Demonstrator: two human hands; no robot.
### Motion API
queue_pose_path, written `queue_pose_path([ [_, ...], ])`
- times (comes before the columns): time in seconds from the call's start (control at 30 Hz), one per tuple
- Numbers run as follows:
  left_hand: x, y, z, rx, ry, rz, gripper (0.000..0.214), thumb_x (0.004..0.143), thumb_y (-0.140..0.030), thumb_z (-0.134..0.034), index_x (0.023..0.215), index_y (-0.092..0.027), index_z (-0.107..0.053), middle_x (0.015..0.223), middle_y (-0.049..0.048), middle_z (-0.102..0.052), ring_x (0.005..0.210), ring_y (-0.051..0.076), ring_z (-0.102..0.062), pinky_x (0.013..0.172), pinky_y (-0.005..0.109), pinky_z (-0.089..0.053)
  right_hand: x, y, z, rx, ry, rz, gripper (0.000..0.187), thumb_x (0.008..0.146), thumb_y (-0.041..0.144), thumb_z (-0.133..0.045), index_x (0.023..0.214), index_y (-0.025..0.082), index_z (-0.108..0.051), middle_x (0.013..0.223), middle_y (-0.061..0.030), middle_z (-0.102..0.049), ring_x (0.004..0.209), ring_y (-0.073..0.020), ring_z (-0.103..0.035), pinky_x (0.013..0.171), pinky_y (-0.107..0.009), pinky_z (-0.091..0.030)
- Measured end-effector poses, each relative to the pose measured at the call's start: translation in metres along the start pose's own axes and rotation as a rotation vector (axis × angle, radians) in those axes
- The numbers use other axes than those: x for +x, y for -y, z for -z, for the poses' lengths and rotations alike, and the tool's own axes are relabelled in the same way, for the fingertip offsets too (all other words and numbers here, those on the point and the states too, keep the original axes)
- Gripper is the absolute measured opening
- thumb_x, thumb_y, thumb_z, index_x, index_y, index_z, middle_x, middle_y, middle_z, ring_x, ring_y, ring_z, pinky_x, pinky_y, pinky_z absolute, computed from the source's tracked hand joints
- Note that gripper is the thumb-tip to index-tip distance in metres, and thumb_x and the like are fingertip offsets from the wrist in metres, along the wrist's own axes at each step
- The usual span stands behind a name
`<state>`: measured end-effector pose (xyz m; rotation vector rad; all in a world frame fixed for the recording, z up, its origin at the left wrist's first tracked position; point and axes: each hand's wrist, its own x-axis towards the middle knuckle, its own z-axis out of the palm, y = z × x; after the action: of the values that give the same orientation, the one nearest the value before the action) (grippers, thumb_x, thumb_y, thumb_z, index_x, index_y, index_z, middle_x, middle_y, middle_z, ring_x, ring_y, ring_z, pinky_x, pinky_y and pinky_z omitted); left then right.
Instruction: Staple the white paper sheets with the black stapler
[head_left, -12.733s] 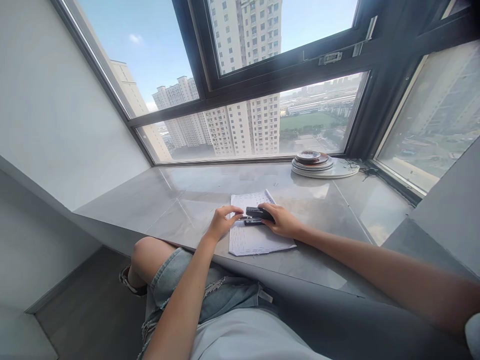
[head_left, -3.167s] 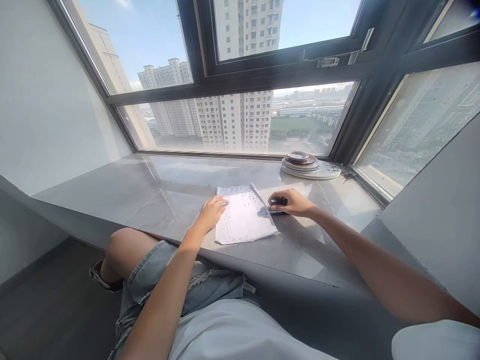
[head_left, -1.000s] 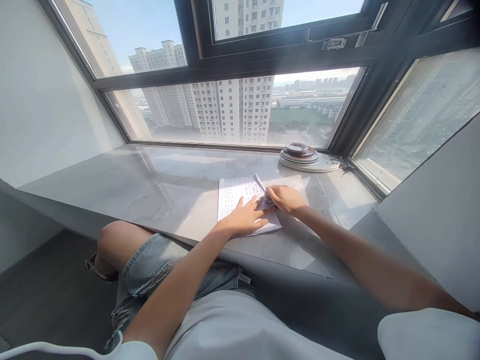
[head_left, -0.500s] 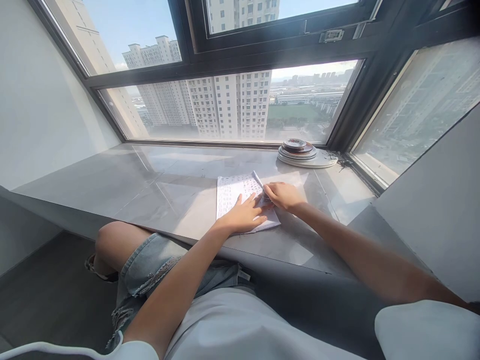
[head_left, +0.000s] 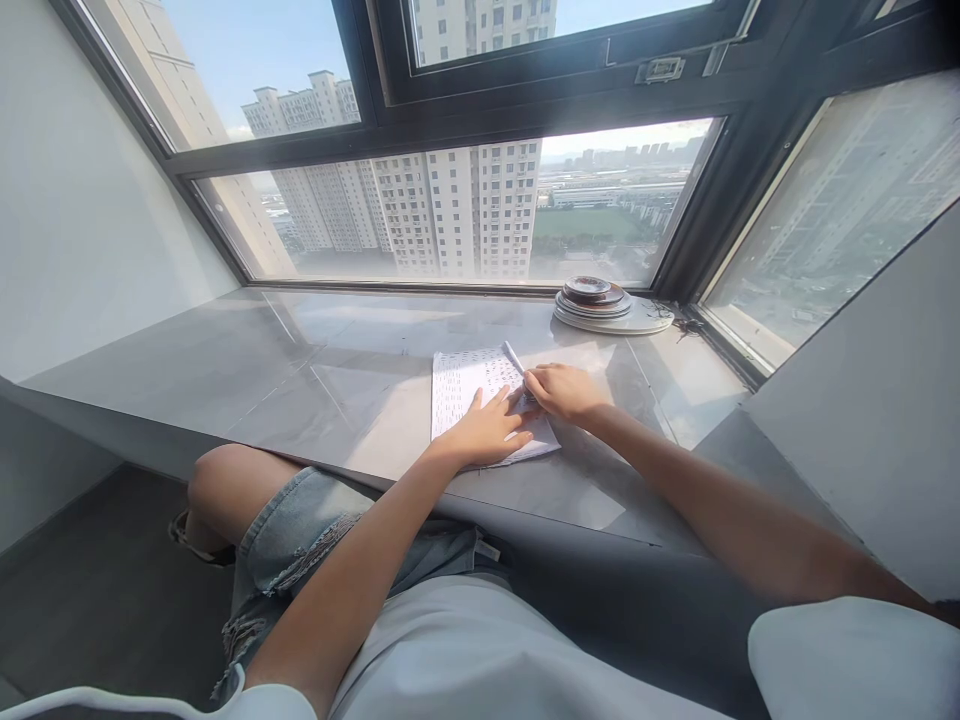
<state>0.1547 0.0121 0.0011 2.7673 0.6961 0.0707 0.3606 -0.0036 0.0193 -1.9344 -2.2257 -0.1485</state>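
A white sheet of paper [head_left: 457, 385] covered in rows of small dark marks lies on the grey tiled ledge, close to its front edge. My left hand [head_left: 484, 430] rests flat across the lower part of the sheet, fingers spread and pointing right. At the sheet's right side my right hand [head_left: 562, 390] is closed around a slim white pen-like stick [head_left: 513, 356], whose upper end sticks out to the upper left. The stick's lower end is hidden by my fingers. Something small and dark shows between both hands, too unclear to name.
A stack of round plates [head_left: 596, 300] sits on a larger pale round board [head_left: 649, 318] near the window corner. Thin dark strands [head_left: 690, 325] lie beside it. The dark window frame [head_left: 450, 130] borders the ledge [head_left: 187, 370]; my bent knee [head_left: 232, 490] is below its front edge.
Hardly anything differs. The whole view has shifted very slightly, and both hands stay where they were on the paper.
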Motion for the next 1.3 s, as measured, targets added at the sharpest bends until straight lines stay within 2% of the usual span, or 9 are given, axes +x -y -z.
queue_pose_path([
  [0.23,0.0,0.003,-0.002,0.008,-0.01,-0.02,0.056,0.106,-0.054,-0.033,0.158,-0.037,-0.042,0.177,-0.0003,-0.006,0.163,0.034,-0.005,0.126,0.073,-0.002,-0.002,0.004,0.004,-0.053,0.02,0.004,0.045,0.108,0.032,-0.031,0.089,0.02,-0.07,0.099,-0.0073,-0.075,0.091,-0.0212,-0.065,0.071,-0.032,-0.032],
  [0.43,0.001,0.006,-0.005,0.015,-0.016,-0.022,0.058,0.106,-0.056,-0.033,0.161,-0.037,-0.038,0.177,0.0012,-0.003,0.163,0.032,-0.004,0.126,0.072,-0.001,-0.004,0.008,0.001,-0.148,0.024,-0.009,0.042,0.109,0.032,-0.03,0.099,0.019,-0.069,0.106,-0.0094,-0.074,0.1,-0.025,-0.062,0.081,-0.035,-0.033],
  [0.57,0.002,0.005,-0.004,0.018,0.003,-0.022,0.056,0.107,-0.056,-0.032,0.152,-0.03,-0.051,0.177,0.0049,-0.007,0.163,0.03,-0.002,0.127,0.069,0.001,-0.007,0.016,-0.007,-0.222,-0.007,-0.01,0.045,0.109,0.034,-0.028,0.107,0.018,-0.07,0.11,-0.0142,-0.07,0.103,-0.0292,-0.059,0.086,-0.039,-0.032],
  [0.7,0.002,0.004,-0.002,0.024,0.013,-0.01,0.054,0.107,-0.055,-0.033,0.143,-0.026,-0.06,0.176,0.0069,-0.013,0.163,0.028,-0.001,0.128,0.066,0.002,-0.009,0.019,-0.014,-0.259,-0.068,0.031,0.045,0.108,0.034,-0.03,0.103,0.015,-0.071,0.11,-0.0172,-0.069,0.104,-0.0306,-0.057,0.086,-0.04,-0.031],
  [0.77,0.0,0.004,-0.001,0.013,0.011,-0.01,0.054,0.107,-0.055,-0.032,0.148,-0.028,-0.055,0.176,0.0077,-0.012,0.164,0.028,-0.001,0.128,0.066,0.001,-0.007,0.013,-0.016,-0.194,-0.103,0.024,0.046,0.109,0.033,-0.03,0.1,0.016,-0.071,0.104,-0.0144,-0.07,0.099,-0.0273,-0.059,0.083,-0.037,-0.031],
  [0.87,-0.002,0.004,-0.001,-0.004,0.001,-0.018,0.057,0.108,-0.055,-0.031,0.16,-0.034,-0.04,0.176,0.0091,-0.012,0.163,0.028,-0.002,0.127,0.068,-0.001,-0.001,-0.001,-0.02,-0.039,-0.172,-0.101,0.051,0.11,0.031,-0.025,0.091,0.018,-0.07,0.094,-0.0096,-0.073,0.088,-0.0213,-0.061,0.074,-0.033,-0.03],
  [0.97,-0.003,0.005,-0.002,-0.005,-0.004,-0.015,0.058,0.108,-0.055,-0.031,0.164,-0.04,-0.029,0.176,0.0075,-0.012,0.163,0.029,-0.002,0.126,0.069,0.0,0.005,-0.012,-0.022,0.001,-0.224,-0.176,0.05,0.107,0.027,-0.028,0.08,0.017,-0.068,0.088,-0.0091,-0.074,0.08,-0.0194,-0.061,0.071,-0.033,-0.029],
  [1.17,-0.003,0.007,-0.004,0.001,-0.007,-0.006,0.058,0.108,-0.056,-0.03,0.164,-0.042,-0.028,0.176,0.0048,-0.01,0.163,0.028,-0.001,0.127,0.067,0.0,0.006,-0.014,-0.017,-0.071,-0.199,-0.089,0.044,0.104,0.022,-0.033,0.082,0.015,-0.07,0.084,-0.0108,-0.075,0.08,-0.0203,-0.064,0.073,-0.034,-0.029],
  [1.3,-0.006,0.009,-0.005,0.012,-0.017,0.013,0.058,0.108,-0.057,-0.03,0.163,-0.04,-0.032,0.176,0.0029,-0.009,0.163,0.029,-0.002,0.128,0.066,0.0,0.005,-0.019,-0.01,-0.112,-0.156,-0.152,0.048,0.104,0.021,-0.032,0.083,0.014,-0.074,0.089,-0.0132,-0.077,0.084,-0.0218,-0.066,0.077,-0.033,-0.031],
])
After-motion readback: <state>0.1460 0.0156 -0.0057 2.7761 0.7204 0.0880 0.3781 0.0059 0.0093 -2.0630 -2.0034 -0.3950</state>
